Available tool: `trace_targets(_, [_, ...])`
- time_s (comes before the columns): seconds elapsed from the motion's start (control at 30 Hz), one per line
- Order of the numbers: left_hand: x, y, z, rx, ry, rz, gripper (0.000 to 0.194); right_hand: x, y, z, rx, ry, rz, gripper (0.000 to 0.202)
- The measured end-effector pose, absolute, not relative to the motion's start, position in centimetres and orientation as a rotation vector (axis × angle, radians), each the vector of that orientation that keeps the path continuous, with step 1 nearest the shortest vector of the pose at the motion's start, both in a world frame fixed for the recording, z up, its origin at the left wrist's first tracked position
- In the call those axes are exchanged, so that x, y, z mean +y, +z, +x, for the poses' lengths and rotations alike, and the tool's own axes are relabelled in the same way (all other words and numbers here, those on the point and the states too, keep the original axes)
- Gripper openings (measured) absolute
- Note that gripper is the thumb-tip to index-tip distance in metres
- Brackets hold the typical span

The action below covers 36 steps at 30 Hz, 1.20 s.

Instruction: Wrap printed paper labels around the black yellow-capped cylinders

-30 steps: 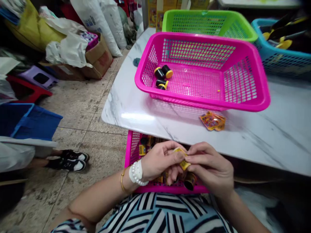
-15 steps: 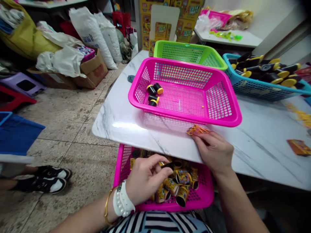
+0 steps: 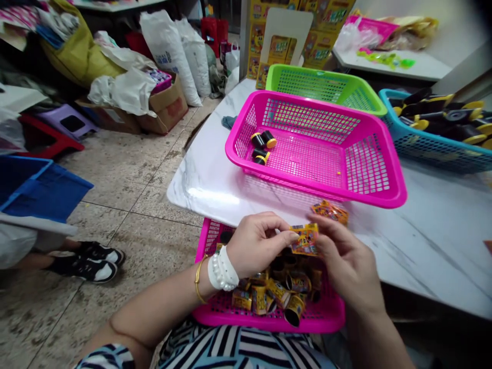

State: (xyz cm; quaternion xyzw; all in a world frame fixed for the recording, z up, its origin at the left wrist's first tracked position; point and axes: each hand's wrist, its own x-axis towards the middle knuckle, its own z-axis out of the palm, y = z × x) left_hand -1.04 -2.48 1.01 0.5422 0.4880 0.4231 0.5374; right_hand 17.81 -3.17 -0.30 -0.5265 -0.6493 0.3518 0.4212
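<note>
My left hand pinches the left edge of a small yellow-orange printed label between thumb and finger. At the label's right edge is my right hand, its thumb and a blurred forefinger closed on it. Just behind, a pile of similar labels lies on the table's front edge. Below both hands, a lower pink basket holds many small black tubes wrapped in yellow labels; my left hand partly hides them.
On the marble-patterned table stands an upper pink basket with several black, yellow-rimmed pieces. Behind it is a green basket. A blue basket of black and yellow parts stands right. A person's shoes show at left.
My left hand has risen from the lower basket to meet my right hand over it. The label is now between them, and the label pile lies on the table. The view has shifted left.
</note>
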Motion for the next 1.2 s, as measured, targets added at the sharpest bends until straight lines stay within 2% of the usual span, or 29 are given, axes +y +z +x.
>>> trace_targets(0.07, [-2.8,1.1,-1.0,1.176,1.031,1.271,0.02,-3.0,-0.3,17.4,-1.564,1.024,-1.353,0.028])
trace_targets(0.13, [-3.2,1.1,-0.8,1.209,1.106,1.172,0.02,-3.2,-0.5,16.7,-1.507,0.919,-1.388,0.034])
trace_targets(0.3, [-4.9,1.5,-0.7,1.281,1.33,1.163,0.024,-4.2,-1.4,15.5,-1.434,0.664,-1.41,0.032])
trace_targets(0.53, [-5.9,1.8,-0.8,1.347,1.491,1.375,0.01,-4.2,-2.1,15.1,-1.472,0.573,-1.335,0.026])
trace_targets(0.7, [-6.0,1.8,-0.9,1.432,1.438,1.387,0.008,-4.2,-1.9,14.9,-1.522,0.54,-1.311,0.029])
trace_targets(0.9, [-5.5,1.3,-0.7,1.392,1.41,1.303,0.013,-4.0,-1.4,14.3,-1.754,0.444,-1.139,0.022])
trace_targets(1.0, [-5.3,1.4,-0.9,1.343,1.415,1.167,0.008,-3.5,-1.1,14.0,-1.882,0.442,-1.036,0.018])
trace_targets(1.2, [-4.2,1.1,-3.2,1.155,1.207,0.697,0.021,0.2,3.1,14.9,-2.146,0.486,-0.865,0.013])
